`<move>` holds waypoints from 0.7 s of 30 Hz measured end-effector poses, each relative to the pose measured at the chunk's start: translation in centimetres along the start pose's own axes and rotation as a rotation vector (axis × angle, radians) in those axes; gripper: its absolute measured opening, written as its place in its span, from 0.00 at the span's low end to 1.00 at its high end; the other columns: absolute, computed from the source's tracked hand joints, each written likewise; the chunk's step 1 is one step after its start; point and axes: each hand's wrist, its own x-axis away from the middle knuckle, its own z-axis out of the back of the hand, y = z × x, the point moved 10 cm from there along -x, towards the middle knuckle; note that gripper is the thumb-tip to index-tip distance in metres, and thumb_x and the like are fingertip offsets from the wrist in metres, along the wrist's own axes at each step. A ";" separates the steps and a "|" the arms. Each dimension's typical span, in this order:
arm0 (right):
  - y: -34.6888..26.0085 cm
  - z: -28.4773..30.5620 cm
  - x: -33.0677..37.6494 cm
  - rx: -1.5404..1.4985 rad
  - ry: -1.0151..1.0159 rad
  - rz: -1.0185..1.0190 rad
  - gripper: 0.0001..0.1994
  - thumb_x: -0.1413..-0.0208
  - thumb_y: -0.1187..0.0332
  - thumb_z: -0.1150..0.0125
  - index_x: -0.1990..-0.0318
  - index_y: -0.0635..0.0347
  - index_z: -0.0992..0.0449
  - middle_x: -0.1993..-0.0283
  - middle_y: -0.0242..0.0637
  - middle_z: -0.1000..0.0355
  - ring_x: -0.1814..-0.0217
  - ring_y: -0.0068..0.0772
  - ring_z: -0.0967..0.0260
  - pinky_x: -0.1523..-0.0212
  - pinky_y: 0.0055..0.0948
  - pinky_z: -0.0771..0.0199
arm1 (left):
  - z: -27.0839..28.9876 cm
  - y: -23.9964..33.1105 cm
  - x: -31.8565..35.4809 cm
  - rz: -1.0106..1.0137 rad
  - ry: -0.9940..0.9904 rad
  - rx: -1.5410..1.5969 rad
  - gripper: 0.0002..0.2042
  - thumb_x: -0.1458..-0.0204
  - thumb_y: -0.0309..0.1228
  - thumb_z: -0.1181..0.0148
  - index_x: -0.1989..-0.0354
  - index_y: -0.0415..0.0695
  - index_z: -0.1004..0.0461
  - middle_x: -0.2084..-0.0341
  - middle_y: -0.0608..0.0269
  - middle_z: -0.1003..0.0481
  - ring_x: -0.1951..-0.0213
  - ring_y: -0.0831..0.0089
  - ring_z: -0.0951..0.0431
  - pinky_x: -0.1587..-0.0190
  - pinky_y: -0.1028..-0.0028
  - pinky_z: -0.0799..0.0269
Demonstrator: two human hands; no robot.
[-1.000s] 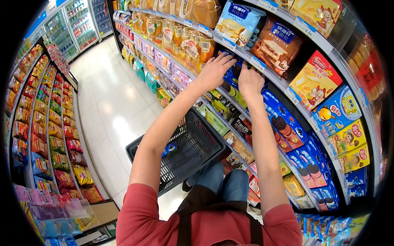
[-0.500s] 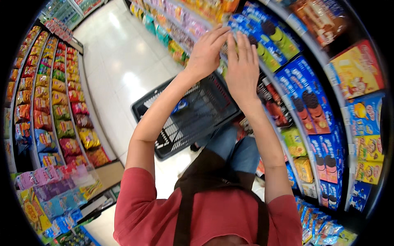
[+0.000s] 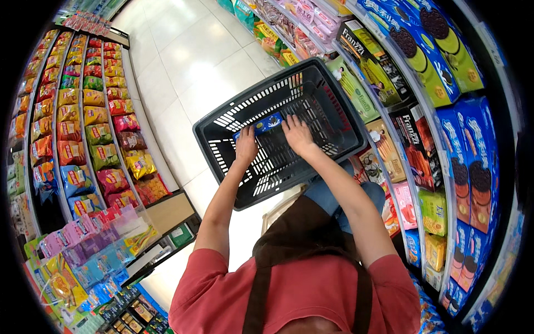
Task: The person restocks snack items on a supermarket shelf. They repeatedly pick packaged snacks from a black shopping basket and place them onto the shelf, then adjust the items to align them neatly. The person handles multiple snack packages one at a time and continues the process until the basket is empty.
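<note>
Both hands are inside the black shopping basket. The left hand and right hand each grip an end of a blue biscuit pack, fingers closed on it. The pack sits low near the basket's far wall, just above the slatted floor. Stocked shelves flank the right side

Red short-sleeved shirt, brown apron, blue jeans.
</note>
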 end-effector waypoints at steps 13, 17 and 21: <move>-4.2 -4.0 -4.1 -0.067 0.018 0.084 0.22 0.37 0.66 0.55 0.36 0.59 0.35 0.30 0.46 0.41 0.27 0.43 0.46 0.34 0.45 0.41 | -4.8 -0.2 -3.5 0.006 -0.034 -0.285 0.27 0.56 0.24 0.38 0.43 0.38 0.34 0.47 0.50 0.30 0.44 0.55 0.29 0.42 0.58 0.33; -3.9 -4.9 -3.8 -0.105 -0.047 0.070 0.22 0.37 0.65 0.55 0.36 0.58 0.35 0.31 0.46 0.40 0.27 0.43 0.46 0.32 0.46 0.44 | -5.8 1.3 -2.6 -0.017 -0.187 -0.164 0.26 0.61 0.27 0.33 0.50 0.40 0.32 0.52 0.51 0.30 0.49 0.52 0.26 0.50 0.55 0.28; -2.8 -4.0 -2.7 -0.070 -0.048 0.055 0.18 0.40 0.66 0.50 0.43 0.59 0.30 0.39 0.45 0.32 0.32 0.44 0.40 0.32 0.47 0.44 | -3.6 4.2 -1.6 -0.136 -0.123 -0.044 0.29 0.64 0.29 0.28 0.50 0.41 0.32 0.57 0.50 0.29 0.54 0.50 0.25 0.54 0.56 0.27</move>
